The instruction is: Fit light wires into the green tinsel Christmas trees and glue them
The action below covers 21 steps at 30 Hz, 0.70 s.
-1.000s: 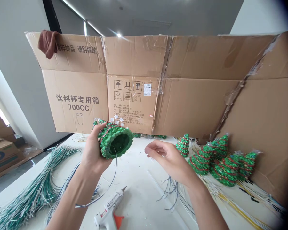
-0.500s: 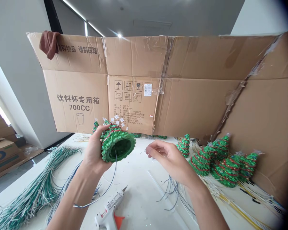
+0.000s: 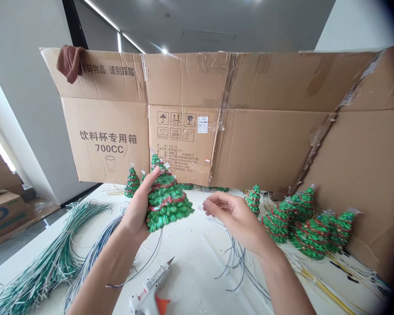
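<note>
My left hand (image 3: 141, 203) is wrapped round a small green Christmas tree ornament (image 3: 168, 200) with red garland bands. It leans slightly, tip up, its side facing me. A thin dark wire (image 3: 156, 250) hangs out from under its base. To the right, my right hand (image 3: 228, 212) pinches a tiny clear star-like piece (image 3: 200, 208) between thumb and fingertips, a short gap away from the tree's base. On the table below lies a white glue gun (image 3: 152, 288) with an orange trigger, nozzle pointing away.
Bundled green-and-white wires (image 3: 49, 258) and blue-and-white wires (image 3: 96, 253) lie at left. More Christmas trees (image 3: 310, 236) stand at right beside yellow and white wires (image 3: 331, 293). A clear glue stick (image 3: 213, 251) lies mid-table. Tall cardboard (image 3: 265, 148) walls off the back.
My left hand has turned the Christmas tree from showing its hollow base to standing nearly upright, side toward me. My right hand has barely moved.
</note>
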Each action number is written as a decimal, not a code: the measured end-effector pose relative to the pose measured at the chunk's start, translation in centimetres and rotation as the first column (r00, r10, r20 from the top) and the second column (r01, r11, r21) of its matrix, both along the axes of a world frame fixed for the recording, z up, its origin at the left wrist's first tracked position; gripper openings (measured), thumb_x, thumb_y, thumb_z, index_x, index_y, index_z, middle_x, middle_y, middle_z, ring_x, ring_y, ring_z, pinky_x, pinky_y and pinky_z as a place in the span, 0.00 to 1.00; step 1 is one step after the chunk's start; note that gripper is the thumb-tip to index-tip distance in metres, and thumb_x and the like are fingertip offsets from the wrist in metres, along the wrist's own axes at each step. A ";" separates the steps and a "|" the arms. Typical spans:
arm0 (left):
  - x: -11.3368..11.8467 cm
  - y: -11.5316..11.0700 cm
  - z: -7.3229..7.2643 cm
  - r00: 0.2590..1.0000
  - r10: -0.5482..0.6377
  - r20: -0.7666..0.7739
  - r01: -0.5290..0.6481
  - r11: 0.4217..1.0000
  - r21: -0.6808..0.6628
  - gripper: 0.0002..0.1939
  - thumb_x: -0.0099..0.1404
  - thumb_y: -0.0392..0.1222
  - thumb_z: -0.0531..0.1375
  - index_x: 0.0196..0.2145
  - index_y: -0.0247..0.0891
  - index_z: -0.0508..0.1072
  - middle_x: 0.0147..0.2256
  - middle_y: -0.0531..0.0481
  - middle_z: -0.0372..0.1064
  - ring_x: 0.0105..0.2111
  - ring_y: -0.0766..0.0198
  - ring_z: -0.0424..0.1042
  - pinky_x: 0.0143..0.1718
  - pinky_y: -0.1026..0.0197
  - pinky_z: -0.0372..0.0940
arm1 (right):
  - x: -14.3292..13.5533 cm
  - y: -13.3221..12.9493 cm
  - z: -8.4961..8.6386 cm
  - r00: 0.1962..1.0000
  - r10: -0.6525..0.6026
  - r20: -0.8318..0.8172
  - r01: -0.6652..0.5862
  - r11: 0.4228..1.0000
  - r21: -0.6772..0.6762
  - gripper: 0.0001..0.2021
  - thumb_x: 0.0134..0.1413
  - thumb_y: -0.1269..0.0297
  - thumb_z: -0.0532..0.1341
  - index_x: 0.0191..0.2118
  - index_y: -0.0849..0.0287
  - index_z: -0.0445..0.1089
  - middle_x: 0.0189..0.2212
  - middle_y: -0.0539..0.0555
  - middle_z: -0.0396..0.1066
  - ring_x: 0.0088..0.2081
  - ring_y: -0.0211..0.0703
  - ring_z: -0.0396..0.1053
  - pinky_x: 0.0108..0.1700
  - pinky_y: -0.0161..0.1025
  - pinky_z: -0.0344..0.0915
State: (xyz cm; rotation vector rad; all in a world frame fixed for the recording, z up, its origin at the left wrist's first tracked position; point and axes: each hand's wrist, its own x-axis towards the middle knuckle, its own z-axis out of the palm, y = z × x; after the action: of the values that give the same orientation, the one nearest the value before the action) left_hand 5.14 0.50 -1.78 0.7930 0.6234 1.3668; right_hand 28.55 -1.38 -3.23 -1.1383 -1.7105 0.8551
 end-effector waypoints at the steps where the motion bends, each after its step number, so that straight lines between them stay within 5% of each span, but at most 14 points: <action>1: 0.0 -0.2 -0.1 0.992 0.027 -0.122 -0.018 0.997 0.069 0.21 0.66 0.59 0.70 0.43 0.40 0.74 0.36 0.49 0.75 0.34 0.55 0.79 0.38 0.54 0.76 | 0.1 0.0 0.0 1.000 -0.003 -0.009 0.003 1.000 -0.001 0.16 0.68 0.46 0.67 0.39 0.55 0.79 0.38 0.55 0.81 0.43 0.52 0.79 0.49 0.47 0.72; 3: 0.2 -0.7 -0.4 0.898 0.176 -0.403 -0.058 0.956 0.288 0.23 0.67 0.62 0.70 0.45 0.41 0.73 0.38 0.49 0.75 0.38 0.54 0.78 0.42 0.54 0.73 | 0.4 0.0 0.3 0.998 -0.032 -0.048 0.033 0.999 0.006 0.16 0.67 0.45 0.68 0.40 0.53 0.79 0.38 0.54 0.81 0.43 0.52 0.79 0.48 0.46 0.72; 5: 0.4 -1.2 -0.7 0.686 0.404 -0.605 -0.044 0.853 0.520 0.20 0.71 0.61 0.67 0.46 0.43 0.71 0.39 0.51 0.74 0.40 0.55 0.75 0.44 0.54 0.69 | 0.6 -0.1 0.6 0.988 -0.084 -0.126 0.089 0.995 0.036 0.17 0.66 0.43 0.69 0.41 0.53 0.79 0.39 0.54 0.80 0.43 0.51 0.78 0.47 0.45 0.73; 8: 1.2 -1.5 -1.1 0.367 0.630 -0.684 0.059 0.719 0.693 0.17 0.74 0.58 0.63 0.49 0.44 0.68 0.42 0.51 0.73 0.40 0.55 0.73 0.45 0.52 0.66 | 0.7 -0.3 1.1 0.954 -0.116 -0.276 0.150 0.983 0.108 0.18 0.67 0.41 0.67 0.42 0.52 0.81 0.43 0.56 0.80 0.47 0.51 0.76 0.49 0.45 0.74; 10: 1.7 -1.4 -1.5 0.248 0.706 -0.664 0.130 0.655 0.745 0.17 0.74 0.56 0.63 0.49 0.44 0.66 0.44 0.50 0.72 0.42 0.54 0.72 0.44 0.51 0.66 | 0.7 -0.4 1.2 0.930 -0.090 -0.356 0.155 0.975 0.159 0.18 0.69 0.42 0.66 0.44 0.52 0.82 0.47 0.56 0.79 0.51 0.52 0.75 0.51 0.46 0.73; 21: 2.4 -1.4 -2.4 0.039 0.862 -0.506 0.316 0.470 0.824 0.16 0.76 0.54 0.62 0.51 0.43 0.64 0.42 0.49 0.68 0.40 0.52 0.72 0.39 0.50 0.67 | 0.3 -1.0 0.9 0.901 -0.048 -0.431 0.185 0.941 0.283 0.11 0.69 0.49 0.69 0.40 0.48 0.83 0.36 0.50 0.76 0.41 0.46 0.70 0.47 0.43 0.65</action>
State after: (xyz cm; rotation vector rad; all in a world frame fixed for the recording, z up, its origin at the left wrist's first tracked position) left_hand 7.51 -0.93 -4.18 2.7870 1.3390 1.3466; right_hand 28.80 -2.40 -2.28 -0.7631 -1.3448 0.6582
